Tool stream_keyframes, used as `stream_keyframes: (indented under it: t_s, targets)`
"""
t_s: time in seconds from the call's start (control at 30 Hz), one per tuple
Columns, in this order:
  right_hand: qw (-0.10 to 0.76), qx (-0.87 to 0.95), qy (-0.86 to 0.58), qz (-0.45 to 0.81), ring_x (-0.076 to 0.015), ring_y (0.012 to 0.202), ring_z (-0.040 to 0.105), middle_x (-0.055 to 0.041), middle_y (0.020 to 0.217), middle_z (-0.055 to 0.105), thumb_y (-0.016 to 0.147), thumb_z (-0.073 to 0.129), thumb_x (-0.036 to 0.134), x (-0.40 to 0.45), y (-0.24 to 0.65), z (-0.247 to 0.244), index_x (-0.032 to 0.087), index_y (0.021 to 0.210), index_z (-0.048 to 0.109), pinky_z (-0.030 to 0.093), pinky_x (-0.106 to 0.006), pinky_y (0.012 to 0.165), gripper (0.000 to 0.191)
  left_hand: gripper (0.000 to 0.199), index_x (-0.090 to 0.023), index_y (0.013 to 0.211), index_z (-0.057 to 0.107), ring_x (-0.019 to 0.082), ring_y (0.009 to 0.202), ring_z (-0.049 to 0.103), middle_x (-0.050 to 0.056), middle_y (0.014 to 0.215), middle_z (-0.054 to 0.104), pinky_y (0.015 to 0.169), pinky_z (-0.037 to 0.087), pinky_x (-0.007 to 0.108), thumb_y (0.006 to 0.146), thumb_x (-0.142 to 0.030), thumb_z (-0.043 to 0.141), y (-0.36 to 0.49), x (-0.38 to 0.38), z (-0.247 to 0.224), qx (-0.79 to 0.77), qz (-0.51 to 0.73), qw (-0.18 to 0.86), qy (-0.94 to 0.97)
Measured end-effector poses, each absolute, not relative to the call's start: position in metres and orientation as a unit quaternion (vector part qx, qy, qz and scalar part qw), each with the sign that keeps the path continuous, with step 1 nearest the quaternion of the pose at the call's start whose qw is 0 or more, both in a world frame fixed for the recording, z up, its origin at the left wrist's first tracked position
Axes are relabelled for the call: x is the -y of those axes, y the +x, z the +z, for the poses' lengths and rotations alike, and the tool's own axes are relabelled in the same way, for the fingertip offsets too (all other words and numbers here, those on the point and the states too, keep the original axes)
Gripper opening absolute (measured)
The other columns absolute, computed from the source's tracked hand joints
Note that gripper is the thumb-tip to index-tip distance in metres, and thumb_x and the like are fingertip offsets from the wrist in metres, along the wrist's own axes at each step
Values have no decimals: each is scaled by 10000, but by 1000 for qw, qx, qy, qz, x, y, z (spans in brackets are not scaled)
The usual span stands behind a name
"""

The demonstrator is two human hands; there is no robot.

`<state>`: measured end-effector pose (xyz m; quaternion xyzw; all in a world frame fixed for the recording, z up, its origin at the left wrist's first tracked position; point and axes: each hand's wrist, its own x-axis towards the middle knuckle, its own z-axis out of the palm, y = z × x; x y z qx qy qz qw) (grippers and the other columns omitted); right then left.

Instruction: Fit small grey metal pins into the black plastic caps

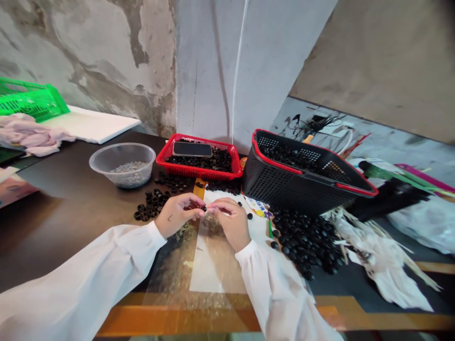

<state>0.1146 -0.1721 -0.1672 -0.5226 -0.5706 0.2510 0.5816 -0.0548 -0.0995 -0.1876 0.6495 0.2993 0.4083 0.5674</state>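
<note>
My left hand (177, 214) and my right hand (229, 223) meet above a white sheet (216, 265) on the dark table. Between their fingertips is a small black plastic piece (204, 208), pinched by both hands. Its exact shape is too small to tell. Loose black pieces lie in a heap (302, 241) to the right of my right hand. A smaller heap (151, 204) lies beyond my left hand. A few single pieces sit near my right fingers.
A red basket (199, 161) holds black pieces and a phone (192, 149). A black, red-rimmed basket (302, 177) stands to its right. A clear bowl (122, 166) holds grey bits. Pale fibrous strips (377, 251) lie at right, with cloth (28, 135) and a green basket (31, 99) at far left.
</note>
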Motion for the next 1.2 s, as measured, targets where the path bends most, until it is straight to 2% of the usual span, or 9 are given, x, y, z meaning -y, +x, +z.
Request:
stream_keyframes:
  t_s: [0.2, 0.37, 0.53, 0.7, 0.87, 1.03, 1.2]
  targets:
    - [554, 609, -538, 180, -209, 860, 671, -29, 848, 739, 800, 758, 199, 173, 116, -169, 277, 790, 795, 521, -349, 822, 87, 287, -154, 808, 728, 135, 581, 629, 38, 714, 726, 558, 520, 232, 679, -389, 832, -56, 101, -187, -307, 416, 513, 685]
    - [533, 643, -535, 131, -212, 853, 664, -18, 832, 744, 831, 745, 208, 175, 115, -167, 302, 808, 803, 504, -364, 817, 113, 296, -157, 786, 732, 152, 624, 655, 47, 729, 740, 605, 534, 248, 664, -398, 850, -56, 104, -189, -314, 429, 497, 686]
    - [549, 634, -521, 160, -220, 888, 662, -25, 868, 738, 829, 757, 235, 176, 115, -166, 314, 854, 809, 500, -377, 849, 98, 339, -139, 795, 730, 131, 499, 604, 23, 612, 693, 511, 526, 247, 627, -402, 862, -50, 109, -184, -319, 410, 611, 598]
    - [557, 623, -515, 189, -226, 908, 653, -32, 897, 713, 815, 762, 258, 176, 115, -166, 318, 845, 812, 502, -394, 866, 84, 412, -123, 769, 729, 96, 467, 563, 14, 611, 673, 481, 496, 225, 588, -461, 880, -46, 114, -179, -315, 392, 682, 531]
    - [555, 611, -513, 237, -213, 895, 654, -36, 886, 706, 817, 741, 249, 175, 114, -165, 306, 842, 815, 523, -383, 875, 97, 435, -121, 727, 710, 65, 430, 500, 20, 638, 672, 439, 438, 208, 588, -493, 885, -46, 113, -180, -293, 380, 698, 531]
    - [575, 572, -478, 338, -186, 906, 666, -41, 1045, 693, 743, 795, 247, 175, 111, -164, 303, 973, 802, 582, -311, 792, 237, 489, -128, 730, 693, 80, 461, 510, -10, 558, 607, 463, 439, 202, 604, -572, 856, -44, 113, -187, -285, 386, 711, 515]
    - [581, 582, -474, 314, -186, 923, 670, -46, 1018, 702, 771, 787, 278, 175, 110, -165, 282, 903, 802, 587, -290, 760, 133, 540, -129, 792, 726, 104, 499, 524, -5, 558, 588, 498, 454, 218, 699, -661, 746, -48, 106, -186, -274, 352, 649, 615]
